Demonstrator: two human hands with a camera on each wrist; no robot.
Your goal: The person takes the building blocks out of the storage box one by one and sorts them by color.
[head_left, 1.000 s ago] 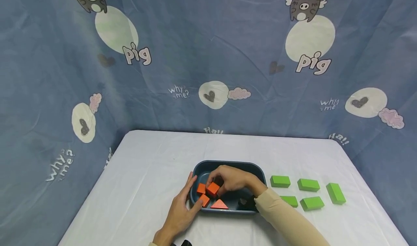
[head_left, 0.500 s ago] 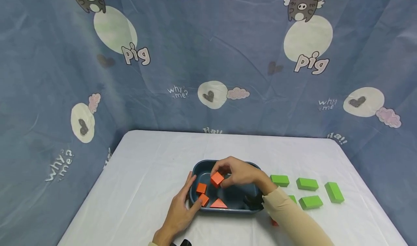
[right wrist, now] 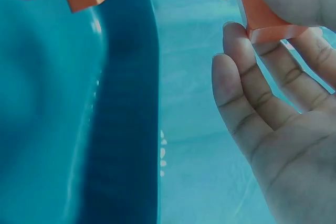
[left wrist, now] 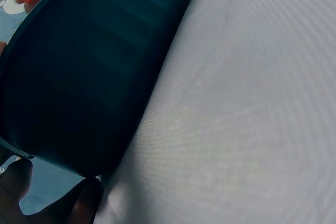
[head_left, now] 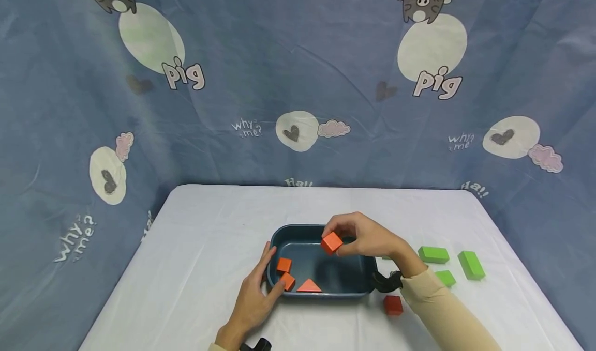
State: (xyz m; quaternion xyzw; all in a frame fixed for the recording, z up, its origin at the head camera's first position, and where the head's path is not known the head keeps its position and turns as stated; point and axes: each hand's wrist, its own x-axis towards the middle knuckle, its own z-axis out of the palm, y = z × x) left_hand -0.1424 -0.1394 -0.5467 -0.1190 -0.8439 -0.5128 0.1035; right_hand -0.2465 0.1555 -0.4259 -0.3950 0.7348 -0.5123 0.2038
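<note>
Blue cloth printed with cartoon pigs hangs behind a counter (head_left: 209,227) covered in a white sheet. On it sits a dark blue tub (head_left: 321,284). The right hand (head_left: 368,237) pinches an orange cube (head_left: 331,242) between thumb and fingertips and holds it in the air above the tub's far right part; in the right wrist view the cube (right wrist: 262,9) sits gripped at the fingertips, with the tub wall (right wrist: 126,129) below. The left hand (head_left: 256,294) rests on the tub's left end, thumb on the rim and fingers loosely bent against the wall, gripping nothing firmly. Inside the tub, at its left and near side, lie two orange blocks (head_left: 284,264) and an orange wedge (head_left: 309,287). A red cube (head_left: 393,305) lies on the sheet just right of the tub's near corner, beside the right sleeve (head_left: 442,315). Green blocks (head_left: 433,255) lie farther right, well apart from the tub.
</note>
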